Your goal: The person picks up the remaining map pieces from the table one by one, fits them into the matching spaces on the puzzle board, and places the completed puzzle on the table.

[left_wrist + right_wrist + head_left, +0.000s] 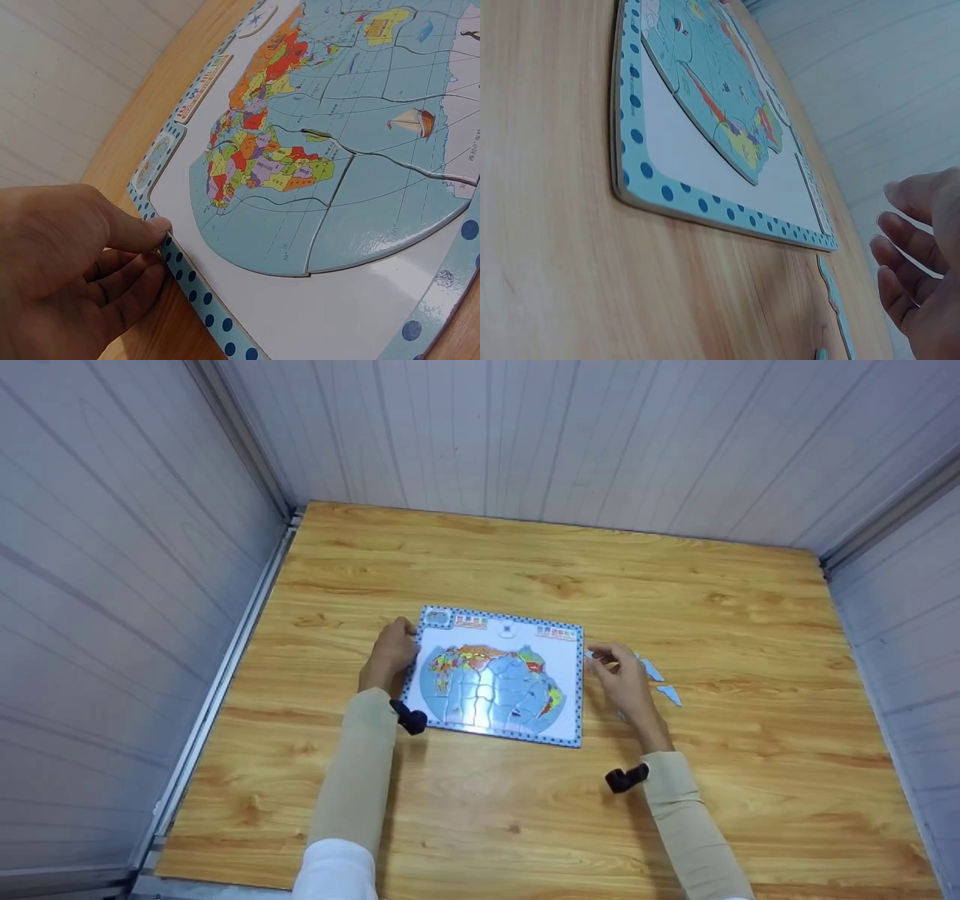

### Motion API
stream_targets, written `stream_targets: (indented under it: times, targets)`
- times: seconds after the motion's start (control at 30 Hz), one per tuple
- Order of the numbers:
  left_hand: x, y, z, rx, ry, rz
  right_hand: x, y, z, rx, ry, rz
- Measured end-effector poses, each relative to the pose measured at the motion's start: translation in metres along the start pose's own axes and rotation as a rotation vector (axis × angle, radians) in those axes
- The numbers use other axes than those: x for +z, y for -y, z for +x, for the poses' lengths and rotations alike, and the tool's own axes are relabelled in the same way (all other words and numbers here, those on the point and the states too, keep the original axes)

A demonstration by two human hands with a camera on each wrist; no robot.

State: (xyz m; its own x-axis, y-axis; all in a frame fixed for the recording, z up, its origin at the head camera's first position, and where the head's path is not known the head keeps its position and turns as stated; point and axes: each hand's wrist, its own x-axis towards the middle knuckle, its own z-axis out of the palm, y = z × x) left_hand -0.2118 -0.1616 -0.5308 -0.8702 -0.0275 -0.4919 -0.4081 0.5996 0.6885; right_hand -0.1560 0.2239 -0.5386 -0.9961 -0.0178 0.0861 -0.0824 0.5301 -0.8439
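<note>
A world map jigsaw puzzle (487, 690) lies flat on the table in a light board with a blue dotted border. My left hand (394, 651) is at the board's left edge. In the left wrist view, the left hand's thumb (156, 227) presses on the dotted border (191, 289) while the other fingers curl against the side, so the hand grips that edge. Just off the right edge hovers my right hand (621, 675), its fingers loosely bent and holding nothing in the right wrist view. Loose blue puzzle pieces (670, 694) lie beside the right hand, one partly hidden.
The wood-grain table (480, 817) meets a pale panel wall (487, 442) at the back, with more panels on both sides. A narrow loose piece (834, 304) lies off the board's corner in the right wrist view. Both forearms carry black wrist cameras (409, 718).
</note>
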Motion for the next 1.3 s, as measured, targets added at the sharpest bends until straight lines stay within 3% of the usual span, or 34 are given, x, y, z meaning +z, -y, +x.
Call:
stream_targets:
  times: [0.2, 0.73, 1.3]
  targets:
    - [0.001, 0.002, 0.000, 0.058, -0.026, 0.021, -0.011, -0.007, -0.005, -0.004, -0.020, 0.020]
    - [0.000, 0.001, 0.004, 0.018, -0.013, 0.032, -0.031, -0.026, -0.019, 0.076, -0.105, 0.033]
    - [-0.001, 0.001, 0.000, 0.017, -0.006, 0.008, -0.053, -0.048, -0.029, 0.135, -0.237, -0.002]
